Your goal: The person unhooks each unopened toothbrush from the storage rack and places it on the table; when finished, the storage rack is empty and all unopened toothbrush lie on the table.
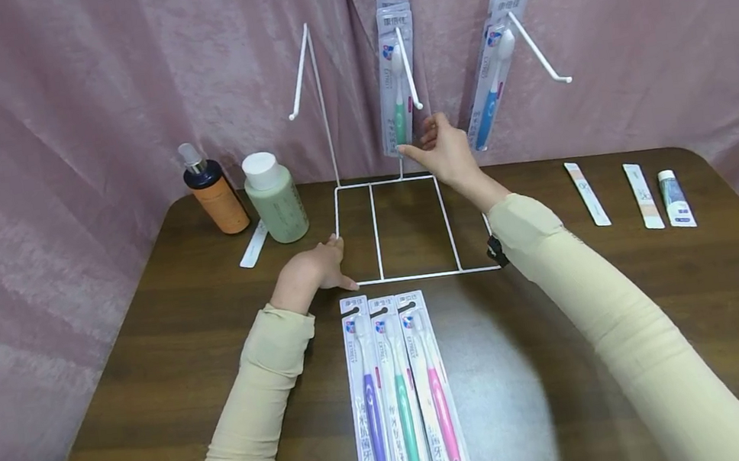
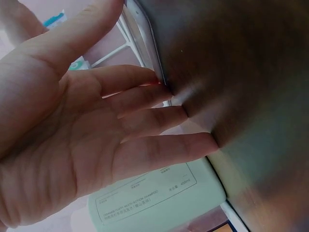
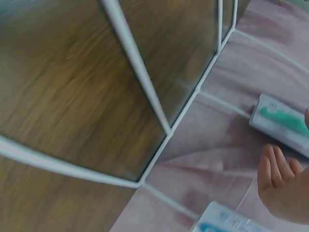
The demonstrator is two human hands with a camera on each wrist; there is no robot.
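1. Both arms are covered in long, snug, pale cream-beige fabric sleeves (image 1: 632, 337), kinda like stretchy arm covers, wrinkling a bit near the cuffs.
2. Bare left hand (image 1: 310, 270) and bare right hand (image 1: 446, 152), no rings or gloves.
3. Small black strap thing (image 1: 496, 249) at the right sleeve's 9 o'clock edge.

A dark brown wood-grain surface (image 1: 626, 291) with rounded corners fills the lower part of the head view. Behind it and along both its sides hangs a dusty pink curtain (image 1: 82, 89) of velvety cloth, falling in soft vertical folds, with a seam or overlap above the surface's far edge. Light glares in a pale, round patch on the surface's near middle, while its far left corner lies darker.
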